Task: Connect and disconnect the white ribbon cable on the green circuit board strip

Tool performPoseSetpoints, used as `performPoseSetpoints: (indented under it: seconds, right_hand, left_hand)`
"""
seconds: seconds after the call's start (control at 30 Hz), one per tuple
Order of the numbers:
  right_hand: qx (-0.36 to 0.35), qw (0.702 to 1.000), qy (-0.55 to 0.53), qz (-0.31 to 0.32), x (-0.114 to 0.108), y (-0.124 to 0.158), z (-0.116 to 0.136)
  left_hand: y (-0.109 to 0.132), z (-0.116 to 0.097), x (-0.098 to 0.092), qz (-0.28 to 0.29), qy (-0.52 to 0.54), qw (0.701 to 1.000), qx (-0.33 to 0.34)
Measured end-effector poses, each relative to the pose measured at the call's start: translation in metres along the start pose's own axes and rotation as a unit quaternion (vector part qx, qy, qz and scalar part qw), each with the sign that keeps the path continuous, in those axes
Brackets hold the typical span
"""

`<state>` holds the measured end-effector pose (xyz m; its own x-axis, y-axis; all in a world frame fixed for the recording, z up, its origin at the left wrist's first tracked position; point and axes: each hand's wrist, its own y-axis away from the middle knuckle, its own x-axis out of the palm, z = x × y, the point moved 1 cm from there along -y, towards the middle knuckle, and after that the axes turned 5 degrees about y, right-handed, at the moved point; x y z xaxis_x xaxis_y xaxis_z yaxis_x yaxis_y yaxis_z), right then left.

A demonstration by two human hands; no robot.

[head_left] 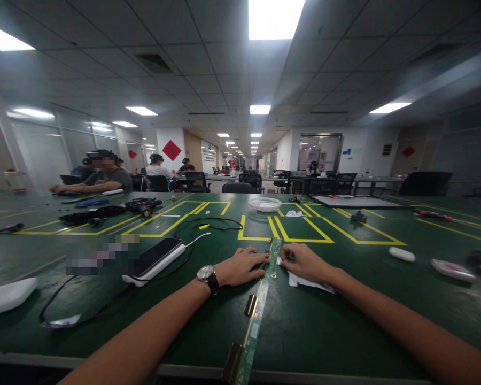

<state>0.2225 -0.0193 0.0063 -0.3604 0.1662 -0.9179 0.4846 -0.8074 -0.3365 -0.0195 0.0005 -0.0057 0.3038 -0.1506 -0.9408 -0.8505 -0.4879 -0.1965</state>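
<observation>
A long narrow green circuit board strip (260, 305) with brass connectors lies on the green table (344, 321), running from the front edge away from me. My left hand (242, 266), with a wristwatch, rests on the strip's far end, fingers flat and pressing it. My right hand (304, 261) is closed in a pinch beside the strip, holding a small white piece. Under this hand lies a white paper sheet (308, 282).
A phone on a white power bank (156, 259) with black cable lies to the left. Ahead stand a white mesh bowl (265, 203), tools and yellow floor-tape markings. White small items (402, 254) lie to the right. Other people sit at the far left.
</observation>
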Motion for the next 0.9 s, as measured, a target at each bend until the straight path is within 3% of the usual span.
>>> performPoseSetpoints:
  seconds: [0.23, 0.33, 0.47, 0.63, 0.73, 0.9]
  right_hand:
    - [0.008, 1.000, 0.009, 0.008, 0.001, -0.001, -0.005]
    - [-0.032, 0.999, 0.010, 0.025, -0.007, -0.001, -0.009]
    - [-0.089, 0.996, -0.005, 0.001, -0.014, -0.001, -0.008]
    - [-0.149, 0.988, 0.027, 0.035, 0.000, -0.004, -0.003]
    - [-0.096, 0.991, 0.091, 0.027, 0.006, -0.007, -0.015]
    - [0.138, 0.962, 0.232, 0.024, -0.004, -0.003, -0.055]
  left_hand:
    - [0.001, -0.004, -0.003, 0.005, -0.002, 1.000, -0.003]
    - [0.001, -0.004, -0.004, 0.005, -0.006, 1.000, -0.004]
    - [0.000, -0.002, -0.004, -0.016, 0.004, 1.000, 0.000]
    - [-0.001, 0.000, -0.005, -0.072, 0.008, 0.997, -0.006]
    - [0.000, 0.001, -0.006, -0.092, -0.008, 0.996, -0.015]
    - [0.001, 0.000, -0.008, -0.104, -0.037, 0.994, -0.024]
